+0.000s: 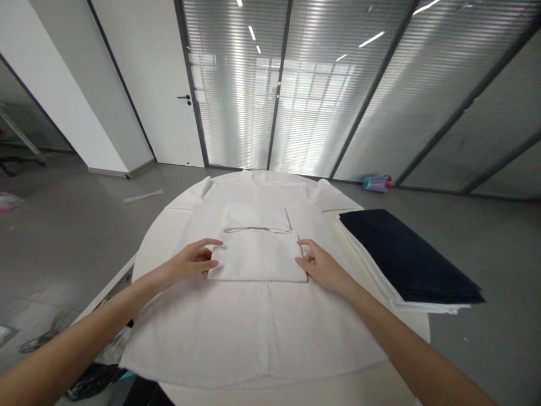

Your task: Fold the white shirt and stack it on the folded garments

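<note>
Fabric covered most of the round table [154, 239]: a white shirt [262, 332] lay spread flat on it, collar at the far side, sleeves out toward the far left and right, and the hem near the person. On the middle of the shirt sat a folded white piece [257, 258], squared off and lying flat, with a smaller fold [257, 217] just beyond its far edge; whether the two were one garment could not be told. The left hand [192, 262] rested on the shirt at the piece's left edge, loosely open, its forefinger stretched along the far corner and the other fingers curled against the side. The right hand [321, 268] lay at the right edge in the same way, palm down, fingers loosely bent and touching the side of the piece, with nothing clasped in it. Both forearms reached in from the near side. To the right, partly off the table's edge, lay a dark stack [406, 254] of cloth on some white layers [422, 307], well apart from the hands. On the grey floor [63, 225] beyond, by the glass wall [304, 113], lay a small blue and pink bottle [377, 182], and a white door [164, 113] stood to the left.
</note>
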`<state>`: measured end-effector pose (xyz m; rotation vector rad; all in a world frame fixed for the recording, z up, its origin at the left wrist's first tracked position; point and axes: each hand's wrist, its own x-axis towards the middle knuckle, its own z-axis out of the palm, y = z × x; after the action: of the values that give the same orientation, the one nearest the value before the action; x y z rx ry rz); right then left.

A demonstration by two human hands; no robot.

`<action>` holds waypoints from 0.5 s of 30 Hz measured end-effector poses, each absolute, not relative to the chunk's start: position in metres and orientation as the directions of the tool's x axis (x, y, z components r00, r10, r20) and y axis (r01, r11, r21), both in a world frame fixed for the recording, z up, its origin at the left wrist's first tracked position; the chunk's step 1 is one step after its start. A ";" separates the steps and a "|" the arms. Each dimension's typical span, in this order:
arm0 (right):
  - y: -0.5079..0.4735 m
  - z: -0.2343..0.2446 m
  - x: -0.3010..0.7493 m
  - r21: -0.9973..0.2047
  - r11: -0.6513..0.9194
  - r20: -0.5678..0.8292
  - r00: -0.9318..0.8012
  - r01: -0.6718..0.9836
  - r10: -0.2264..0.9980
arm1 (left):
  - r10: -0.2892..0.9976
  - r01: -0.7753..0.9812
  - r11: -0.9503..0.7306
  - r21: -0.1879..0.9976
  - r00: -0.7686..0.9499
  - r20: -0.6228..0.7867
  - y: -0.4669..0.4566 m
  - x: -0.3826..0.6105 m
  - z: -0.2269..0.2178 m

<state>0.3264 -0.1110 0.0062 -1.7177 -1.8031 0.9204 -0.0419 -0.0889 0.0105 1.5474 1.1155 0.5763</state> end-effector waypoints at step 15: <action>-0.133 -0.005 0.321 -0.775 0.007 -0.093 -0.126 0.632 0.988 | 0.818 0.447 -0.022 0.894 0.523 -0.241 -0.100 -0.049 -0.004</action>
<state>0.3206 -0.1334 -0.0050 -1.6606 -1.8024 0.9541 -0.0492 -0.0997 -0.0045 1.6543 1.0890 0.4175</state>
